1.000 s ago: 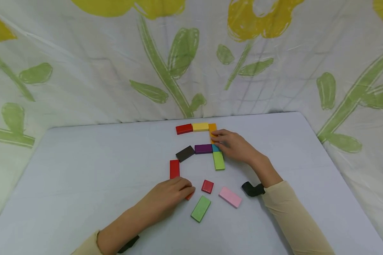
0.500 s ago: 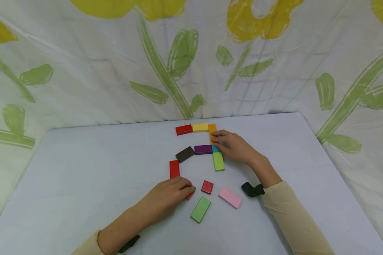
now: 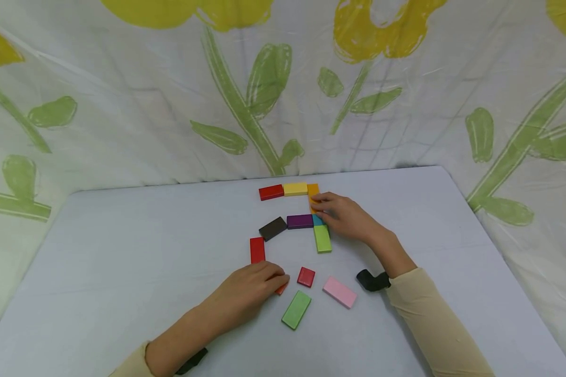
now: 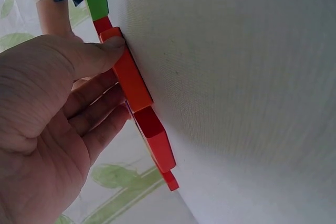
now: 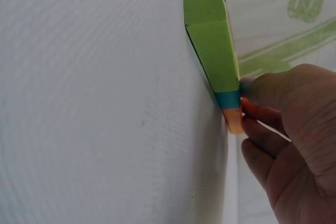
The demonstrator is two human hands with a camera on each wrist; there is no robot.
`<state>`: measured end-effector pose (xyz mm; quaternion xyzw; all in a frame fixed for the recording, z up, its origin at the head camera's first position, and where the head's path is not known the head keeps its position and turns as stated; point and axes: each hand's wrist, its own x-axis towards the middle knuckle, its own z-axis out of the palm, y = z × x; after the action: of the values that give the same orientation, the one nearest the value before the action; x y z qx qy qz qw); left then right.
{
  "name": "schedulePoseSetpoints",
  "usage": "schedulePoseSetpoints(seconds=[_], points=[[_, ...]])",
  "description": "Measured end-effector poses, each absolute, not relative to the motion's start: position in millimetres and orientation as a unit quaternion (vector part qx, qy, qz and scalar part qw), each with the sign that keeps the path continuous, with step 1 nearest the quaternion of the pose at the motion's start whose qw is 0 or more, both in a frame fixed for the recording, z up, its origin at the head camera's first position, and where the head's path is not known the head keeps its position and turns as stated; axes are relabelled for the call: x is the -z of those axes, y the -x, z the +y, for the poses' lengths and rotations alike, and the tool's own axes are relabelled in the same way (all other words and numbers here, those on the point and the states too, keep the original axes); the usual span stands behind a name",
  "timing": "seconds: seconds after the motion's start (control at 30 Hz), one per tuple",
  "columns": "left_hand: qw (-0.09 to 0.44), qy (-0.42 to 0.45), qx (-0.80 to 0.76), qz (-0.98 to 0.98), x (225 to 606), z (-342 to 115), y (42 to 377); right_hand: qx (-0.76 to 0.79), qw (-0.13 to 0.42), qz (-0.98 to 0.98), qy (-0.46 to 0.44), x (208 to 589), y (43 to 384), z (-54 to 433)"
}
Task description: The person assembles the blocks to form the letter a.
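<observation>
In the head view my left hand (image 3: pixel 247 293) covers most of an orange-red block (image 3: pixel 281 289). The left wrist view shows its thumb on that block (image 4: pixel 134 82) and the fingers behind, pinching it. A red block (image 4: pixel 157 137) adjoins its far end. My right hand (image 3: pixel 344 214) rests its fingertips on an orange block (image 3: pixel 313 189) and at a small blue block (image 3: pixel 318 220), coming from the right. A lime green block (image 3: pixel 323 239) touches the blue one. A purple block (image 3: pixel 300 221) meets the blue block's left side; a dark block (image 3: pixel 273 229) lies beyond it.
A yellow block (image 3: pixel 295 189) and a red block (image 3: pixel 271 192) run left from the orange one. Between the hands lie a small red block (image 3: pixel 306 277), a light green block (image 3: pixel 296 310) and a pink block (image 3: pixel 340 291). A flowered cloth (image 3: pixel 170 104) hangs behind the white table (image 3: pixel 122 251).
</observation>
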<state>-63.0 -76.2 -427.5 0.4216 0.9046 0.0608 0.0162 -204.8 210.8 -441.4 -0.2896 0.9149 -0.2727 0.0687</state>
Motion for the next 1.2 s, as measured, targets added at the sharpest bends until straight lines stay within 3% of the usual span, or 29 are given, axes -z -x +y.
schedulePoseSetpoints(seconds=[1.2], points=[[0.034, -0.397, -0.080, 0.914, 431.8, -74.8, 62.4, 0.280, 0.066, 0.912, 0.293, 439.7, 204.0, 211.7]])
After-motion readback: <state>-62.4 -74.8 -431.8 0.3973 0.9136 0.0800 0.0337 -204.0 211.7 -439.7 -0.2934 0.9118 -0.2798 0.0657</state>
